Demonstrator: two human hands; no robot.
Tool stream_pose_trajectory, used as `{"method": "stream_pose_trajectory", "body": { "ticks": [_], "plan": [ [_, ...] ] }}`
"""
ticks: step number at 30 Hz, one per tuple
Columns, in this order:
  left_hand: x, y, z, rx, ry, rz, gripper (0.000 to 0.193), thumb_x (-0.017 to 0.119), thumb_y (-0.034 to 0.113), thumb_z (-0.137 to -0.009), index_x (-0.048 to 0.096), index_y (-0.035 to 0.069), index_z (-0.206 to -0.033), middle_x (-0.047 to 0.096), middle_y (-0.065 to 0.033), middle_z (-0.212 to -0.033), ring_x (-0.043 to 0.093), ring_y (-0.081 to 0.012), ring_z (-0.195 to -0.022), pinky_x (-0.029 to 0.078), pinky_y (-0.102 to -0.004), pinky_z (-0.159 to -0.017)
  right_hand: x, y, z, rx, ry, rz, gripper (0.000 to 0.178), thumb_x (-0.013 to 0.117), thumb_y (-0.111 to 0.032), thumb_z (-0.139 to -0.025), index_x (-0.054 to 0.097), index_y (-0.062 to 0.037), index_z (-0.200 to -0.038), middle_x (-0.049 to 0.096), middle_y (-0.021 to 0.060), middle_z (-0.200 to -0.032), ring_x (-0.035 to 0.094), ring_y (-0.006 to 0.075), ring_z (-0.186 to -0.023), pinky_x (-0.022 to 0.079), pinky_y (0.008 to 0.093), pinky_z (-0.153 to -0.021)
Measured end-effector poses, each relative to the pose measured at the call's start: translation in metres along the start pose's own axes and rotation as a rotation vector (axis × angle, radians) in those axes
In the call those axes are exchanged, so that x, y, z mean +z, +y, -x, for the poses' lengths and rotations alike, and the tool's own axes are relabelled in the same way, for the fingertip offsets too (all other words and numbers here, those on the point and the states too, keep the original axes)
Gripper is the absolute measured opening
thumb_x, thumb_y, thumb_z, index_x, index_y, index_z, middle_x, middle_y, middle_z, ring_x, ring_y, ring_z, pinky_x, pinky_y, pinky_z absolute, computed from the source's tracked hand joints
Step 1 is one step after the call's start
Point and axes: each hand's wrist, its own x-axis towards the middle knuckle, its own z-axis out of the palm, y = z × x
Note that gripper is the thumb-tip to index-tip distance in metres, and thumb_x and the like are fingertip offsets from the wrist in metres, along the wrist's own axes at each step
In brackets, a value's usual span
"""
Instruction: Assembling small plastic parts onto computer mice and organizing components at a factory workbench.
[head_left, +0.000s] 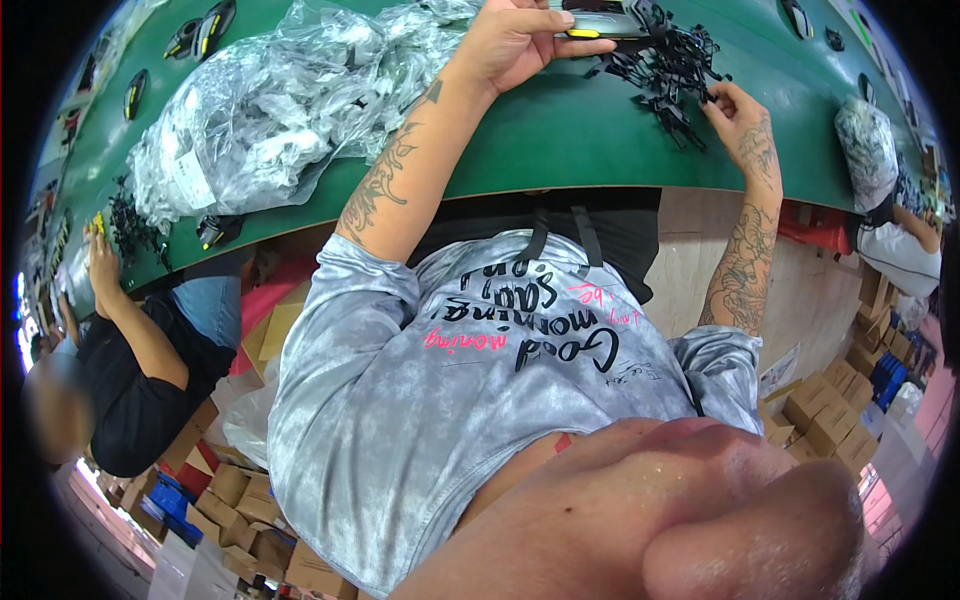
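At the top of the view, my left hand (520, 42) grips a grey and black device with a yellow edge (600, 24), thumb on top and fingers beneath. The picture's upper edge cuts off part of this device. A tangled pile of small black plastic parts (668, 65) lies on the green table just right of it. At the pile's right side is my right hand (738, 120), thumb and forefinger pinched on a small black plastic part (707, 101). Its other fingers are curled.
A big clear plastic bag (270, 120) full of wrapped items covers the table (560, 150) left of my arm. Several black and yellow devices (136, 94) lie beyond it. Co-workers sit at both sides; another bag (866, 150) lies at right. Cardboard boxes (825, 405) stand behind.
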Motion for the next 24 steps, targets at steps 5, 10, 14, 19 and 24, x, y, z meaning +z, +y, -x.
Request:
{"method": "stream_pose_trajectory", "body": {
  "ticks": [5,10,14,19,24],
  "plan": [
    [-0.006,-0.004,0.000,0.003,-0.005,0.027,0.057,0.054,-0.016,-0.091,0.049,0.004,-0.144,0.055,-0.0219,-0.142,0.062,-0.0418,-0.126,0.058,-0.0557,-0.100,-0.002,0.008,0.005,0.044,-0.031,0.025,0.029,0.079,-0.016,-0.086,0.071,-0.0021,-0.109,0.065,0.0051,-0.079,0.062,0.0144,-0.073,0.053,0.0298,-0.074],
    [0.000,-0.008,-0.001,0.019,0.015,0.036,0.064,0.051,-0.019,-0.089,0.045,0.004,-0.148,0.051,-0.0227,-0.145,0.059,-0.0431,-0.128,0.057,-0.0565,-0.101,-0.015,0.030,0.004,0.108,0.204,-0.201,0.027,0.078,-0.016,-0.093,0.072,-0.0016,-0.115,0.068,0.0005,-0.085,0.060,0.0068,-0.076,0.051,0.0246,-0.072],
    [-0.001,-0.008,0.001,0.004,0.037,0.018,0.067,0.050,-0.020,-0.088,0.043,0.002,-0.150,0.050,-0.0230,-0.146,0.058,-0.0435,-0.129,0.057,-0.0569,-0.102,-0.029,0.009,-0.003,0.141,0.318,-0.283,0.030,0.077,-0.021,-0.094,0.074,0.0013,-0.114,0.072,0.0035,-0.082,0.065,0.0081,-0.077,0.050,0.0222,-0.074],
    [0.001,-0.012,0.000,0.005,0.002,0.005,0.065,0.050,-0.020,-0.088,0.044,0.001,-0.149,0.052,-0.0223,-0.144,0.060,-0.0416,-0.127,0.057,-0.0560,-0.102,-0.013,-0.049,0.000,0.043,0.254,-1.390,0.021,0.071,-0.012,-0.099,0.071,0.0044,-0.112,0.072,0.0075,-0.100,0.065,0.0135,-0.096,0.048,0.0249,-0.077],
    [0.006,-0.013,0.002,-0.009,0.008,-0.118,0.063,0.055,-0.015,-0.088,0.045,0.000,-0.149,0.054,-0.0207,-0.143,0.062,-0.0361,-0.125,0.059,-0.0527,-0.101,0.040,-0.113,-0.012,-0.001,0.181,-0.931,0.022,0.065,-0.006,-0.100,0.066,0.0055,-0.119,0.070,0.0114,-0.104,0.066,0.0175,-0.101,0.051,0.0263,-0.083]
  ]
}}
